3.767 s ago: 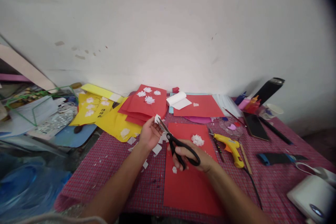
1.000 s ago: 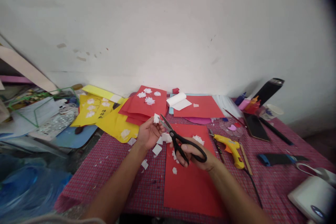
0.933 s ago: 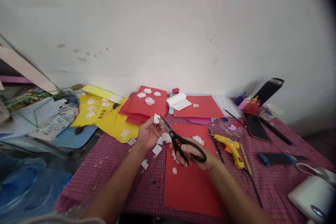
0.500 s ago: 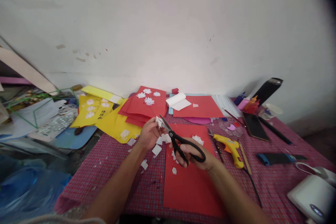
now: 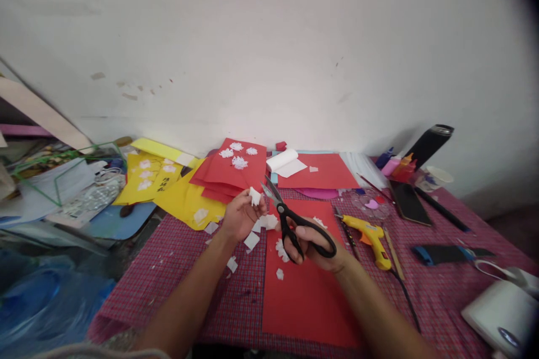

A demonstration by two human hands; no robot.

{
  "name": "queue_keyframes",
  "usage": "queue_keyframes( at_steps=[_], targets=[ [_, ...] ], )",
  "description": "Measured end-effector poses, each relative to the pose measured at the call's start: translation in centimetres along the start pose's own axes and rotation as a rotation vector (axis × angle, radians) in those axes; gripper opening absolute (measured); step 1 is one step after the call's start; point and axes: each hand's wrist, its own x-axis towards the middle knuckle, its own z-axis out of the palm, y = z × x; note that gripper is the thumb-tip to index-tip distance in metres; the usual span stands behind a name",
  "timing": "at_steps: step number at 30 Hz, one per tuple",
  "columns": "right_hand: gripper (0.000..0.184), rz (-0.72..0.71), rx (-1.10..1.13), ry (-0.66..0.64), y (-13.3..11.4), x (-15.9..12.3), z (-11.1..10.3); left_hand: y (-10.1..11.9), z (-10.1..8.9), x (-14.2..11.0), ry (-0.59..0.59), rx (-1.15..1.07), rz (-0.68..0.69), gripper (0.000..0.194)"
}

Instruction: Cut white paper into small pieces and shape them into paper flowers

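My left hand (image 5: 241, 216) pinches a small piece of white paper (image 5: 255, 196) whose edge looks cut. In my right hand (image 5: 314, 244) is a pair of black-handled scissors (image 5: 288, 216), blades slightly parted and pointing up to the left, just right of the paper and apart from it. Under my right hand lies a red sheet (image 5: 307, 303) bearing white paper flowers, among them one flower (image 5: 282, 251) partly covered by the scissors and a smaller white piece (image 5: 279, 274). Loose white paper squares (image 5: 251, 241) lie below my left hand.
A yellow glue gun (image 5: 373, 235) with a black cord lies right of the red sheet. Behind are red cards (image 5: 248, 174) with white flowers, a white paper roll (image 5: 284, 161) and yellow sheets (image 5: 185, 196). A phone (image 5: 408, 202) and black bottle (image 5: 429, 143) stand farther right.
The scissors have drawn back to the right, away from the white paper, and their blades have parted slightly. My left hand has turned the paper a little.
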Motion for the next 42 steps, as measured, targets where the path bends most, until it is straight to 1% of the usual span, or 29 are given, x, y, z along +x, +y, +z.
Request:
queue_keyframes(
  at_steps=[4,9,14,18,22,28,33,36,42],
  targets=[
    [0.044,0.026,-0.028,-0.029,-0.02,-0.05,0.15,0.58,-0.28,0.06,0.071,-0.193,-0.073,0.011],
    [0.045,0.075,-0.051,-0.068,0.05,-0.05,0.4,0.69,-0.64,0.29,0.118,-0.278,-0.087,0.013],
    [0.045,0.093,-0.062,-0.062,-0.06,0.03,0.52,0.69,-0.35,0.28,0.109,-0.27,-0.074,0.013],
    [0.047,0.107,-0.056,-0.061,-0.13,0.03,0.54,0.68,-0.11,0.22,0.134,-0.261,-0.074,0.012],
    [0.048,0.09,-0.069,-0.053,-0.12,0.0,0.49,0.68,-0.34,0.3,0.151,-0.247,-0.092,0.012],
    [0.048,0.103,-0.074,-0.054,0.06,0.02,0.36,0.61,-0.88,0.52,0.12,-0.253,-0.077,0.013],
    [0.049,0.112,-0.079,-0.048,0.16,0.08,0.33,0.6,-0.87,0.54,0.127,-0.252,-0.082,0.013],
    [0.049,0.128,-0.068,-0.046,0.22,0.08,0.26,0.58,-0.91,0.51,0.118,-0.261,-0.083,0.013],
    [0.047,0.117,-0.082,-0.056,0.28,0.05,0.2,0.56,-0.73,0.47,0.099,-0.262,-0.066,0.011]
  ],
)
